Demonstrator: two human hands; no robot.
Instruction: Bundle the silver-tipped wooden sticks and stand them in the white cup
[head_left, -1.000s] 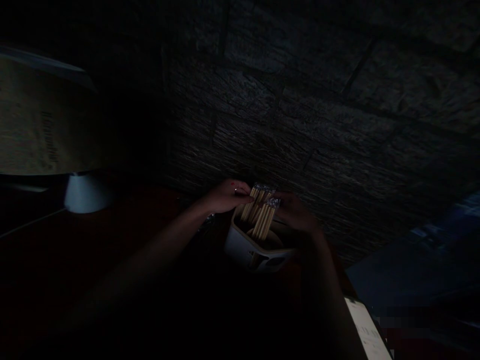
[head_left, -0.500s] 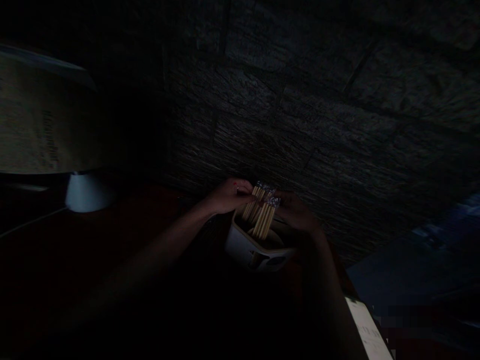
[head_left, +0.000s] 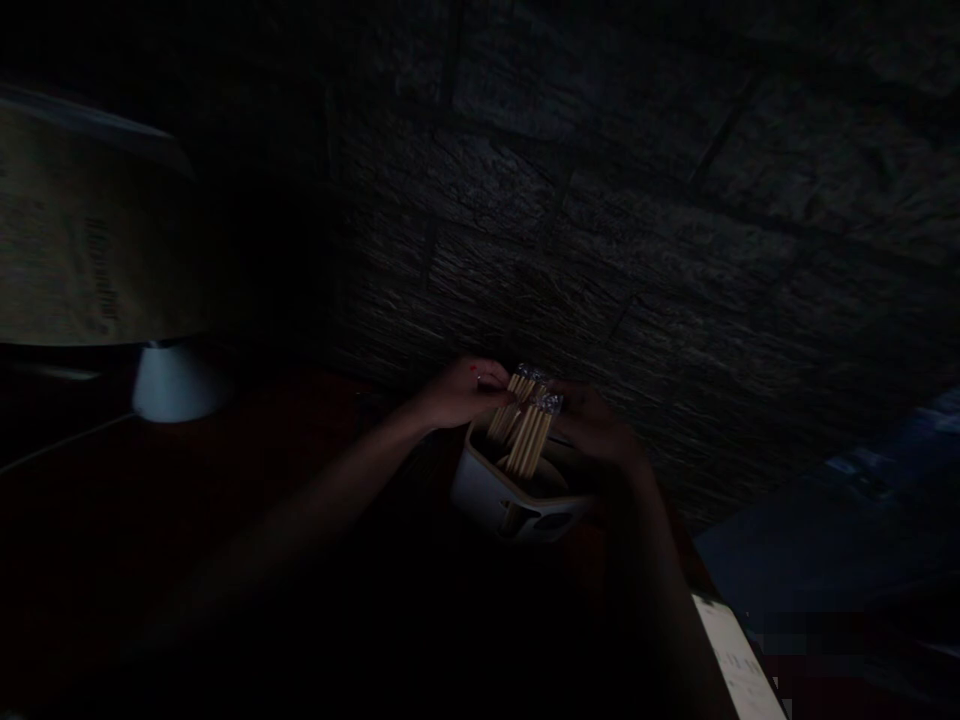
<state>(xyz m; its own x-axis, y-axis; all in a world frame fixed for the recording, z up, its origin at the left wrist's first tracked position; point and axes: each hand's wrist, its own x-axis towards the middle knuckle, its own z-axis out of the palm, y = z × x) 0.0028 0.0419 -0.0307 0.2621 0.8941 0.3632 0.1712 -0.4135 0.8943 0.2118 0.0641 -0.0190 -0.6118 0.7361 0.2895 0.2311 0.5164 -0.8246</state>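
A rough stone wall (head_left: 495,190) rises in near darkness behind a dark reddish table (head_left: 300,430). A lamp (head_left: 176,385) with a broad printed shade stands toward the table's left side; a phone (head_left: 739,650), its screen lit, lies by the right edge. Near the far right corner, close to the wall, is a pale container (head_left: 484,490) with a rounded rim. Wooden sticks (head_left: 529,445), their upper ends in clear, shiny wrap, stand tilted within it and project above the rim. The left hand (head_left: 461,393) is partly closed, thumb and fingers at the near-left bundle's top; how firmly they grip cannot be told. The right hand (head_left: 592,425) curves around the other side in shadow, its fingertips and hold unclear. The step in hand appears to be handling the bundled sticks; the next move calls for light, coordinated finger pressure, keeping the bundles together and the container steady.
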